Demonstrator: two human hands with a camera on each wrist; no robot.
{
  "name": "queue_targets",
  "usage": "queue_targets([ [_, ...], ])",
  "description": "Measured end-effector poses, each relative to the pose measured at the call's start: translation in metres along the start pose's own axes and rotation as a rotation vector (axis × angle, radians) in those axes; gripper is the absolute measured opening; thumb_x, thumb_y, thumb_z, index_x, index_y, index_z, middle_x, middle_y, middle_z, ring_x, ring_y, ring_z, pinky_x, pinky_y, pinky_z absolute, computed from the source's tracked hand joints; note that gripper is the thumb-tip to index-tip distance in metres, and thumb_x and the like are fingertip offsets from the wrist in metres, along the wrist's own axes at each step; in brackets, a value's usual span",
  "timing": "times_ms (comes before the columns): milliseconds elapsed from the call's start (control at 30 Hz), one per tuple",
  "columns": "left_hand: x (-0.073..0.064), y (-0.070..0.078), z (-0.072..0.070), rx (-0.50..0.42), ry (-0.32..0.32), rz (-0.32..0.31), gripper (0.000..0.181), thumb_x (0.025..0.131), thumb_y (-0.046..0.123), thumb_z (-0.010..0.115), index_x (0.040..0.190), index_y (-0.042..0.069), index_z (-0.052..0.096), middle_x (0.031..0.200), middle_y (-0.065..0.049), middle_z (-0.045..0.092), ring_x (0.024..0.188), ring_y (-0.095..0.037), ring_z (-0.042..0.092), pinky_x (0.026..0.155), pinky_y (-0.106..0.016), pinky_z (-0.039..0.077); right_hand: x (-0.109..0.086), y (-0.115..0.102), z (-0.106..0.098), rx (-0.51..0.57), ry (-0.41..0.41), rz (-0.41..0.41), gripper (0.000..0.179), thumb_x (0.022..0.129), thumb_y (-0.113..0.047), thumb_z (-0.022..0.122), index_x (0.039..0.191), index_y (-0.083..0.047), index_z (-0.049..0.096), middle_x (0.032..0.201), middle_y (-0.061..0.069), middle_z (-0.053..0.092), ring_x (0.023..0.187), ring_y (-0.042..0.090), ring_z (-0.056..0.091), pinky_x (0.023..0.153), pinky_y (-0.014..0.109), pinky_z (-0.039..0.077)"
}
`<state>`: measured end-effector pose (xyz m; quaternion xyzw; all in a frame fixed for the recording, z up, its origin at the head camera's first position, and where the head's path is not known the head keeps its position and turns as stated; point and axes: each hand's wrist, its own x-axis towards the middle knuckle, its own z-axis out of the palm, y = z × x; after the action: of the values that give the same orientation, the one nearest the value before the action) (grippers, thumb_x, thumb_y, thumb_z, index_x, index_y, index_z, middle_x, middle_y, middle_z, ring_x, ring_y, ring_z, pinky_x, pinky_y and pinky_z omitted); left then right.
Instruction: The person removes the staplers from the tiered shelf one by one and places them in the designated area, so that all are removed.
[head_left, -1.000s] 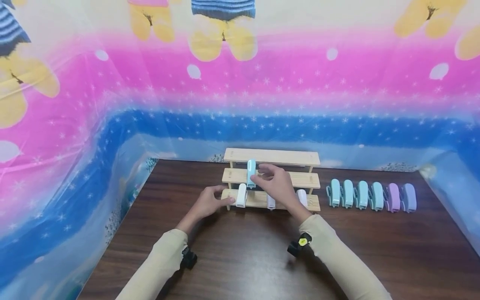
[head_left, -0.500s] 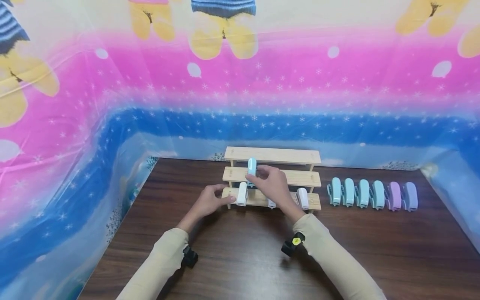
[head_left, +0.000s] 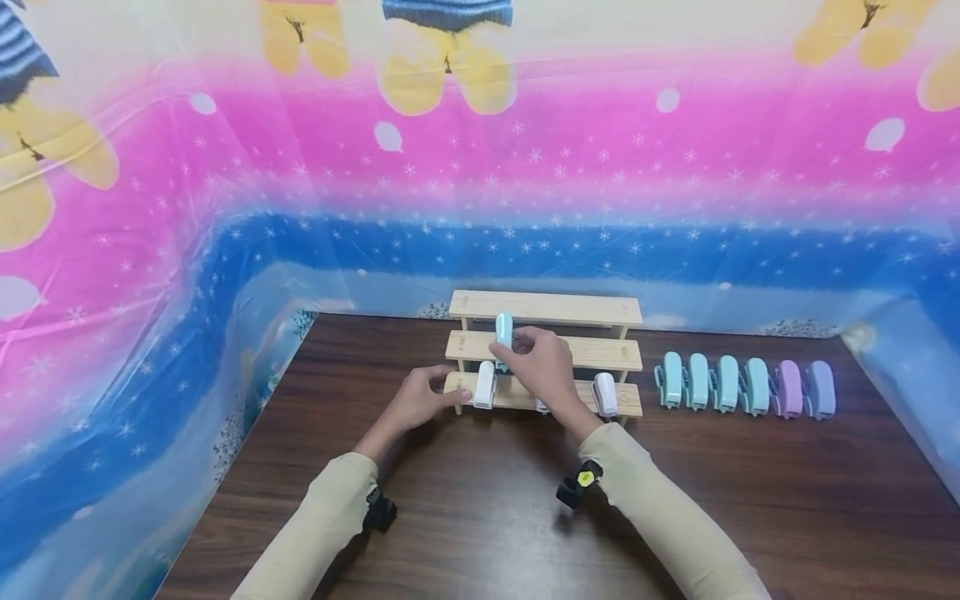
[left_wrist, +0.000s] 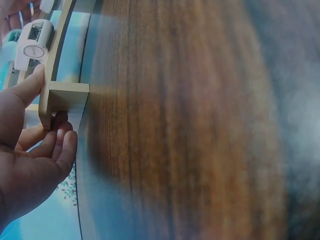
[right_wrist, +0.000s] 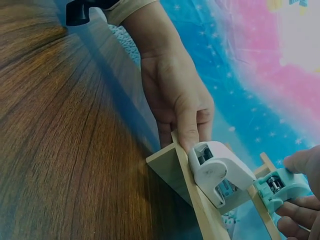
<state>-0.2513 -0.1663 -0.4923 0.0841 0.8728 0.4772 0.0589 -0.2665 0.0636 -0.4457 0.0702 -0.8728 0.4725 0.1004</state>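
Note:
A three-tier wooden shelf [head_left: 547, 307] stands at the back of the table. My right hand [head_left: 542, 365] pinches a teal stapler-like device [head_left: 504, 327] upright at the left part of its middle tier. In the right wrist view a metal spring shows in the end of that teal device [right_wrist: 281, 186]. My left hand [head_left: 417, 400] grips the left end of the lowest board, thumb above and fingers beneath. Right by this thumb sits a white stapler-like device [head_left: 484, 387]. Another white one [head_left: 604, 395] sits at the board's right end, and a pale one [head_left: 542, 406] between is mostly hidden by my right hand.
To the right of the shelf several teal devices [head_left: 724, 385] stand in a row on the dark wooden table [head_left: 480, 517]. A purple one [head_left: 787, 389] and a blue-grey one [head_left: 821, 391] end that row. A printed cloth [head_left: 480, 250] hangs close behind.
My right wrist and forearm have swung left, uncovering more of the right-hand white device. The teal device stays at nearly the same spot on the shelf. My left hand has not moved noticeably.

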Motion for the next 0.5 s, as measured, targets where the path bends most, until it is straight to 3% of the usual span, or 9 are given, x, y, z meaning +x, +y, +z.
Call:
queue_targets([
  [500, -0.0002, -0.0004, -0.0005, -0.001, -0.005, -0.007, 0.059, 0.091, 0.031, 0.08, 0.137, -0.002, 0.061, 0.113, -0.014, 0.073, 0.079, -0.014, 0.068, 0.068, -0.029, 0.053, -0.0024, 0.0004, -0.0031, -0.013, 0.01, 0.001, 0.044, 0.085, -0.046, 0.08, 0.106, -0.007, 0.077, 0.09, 0.003, 0.077, 0.083, 0.018, 0.072, 0.073, 0.038, 0.056],
])
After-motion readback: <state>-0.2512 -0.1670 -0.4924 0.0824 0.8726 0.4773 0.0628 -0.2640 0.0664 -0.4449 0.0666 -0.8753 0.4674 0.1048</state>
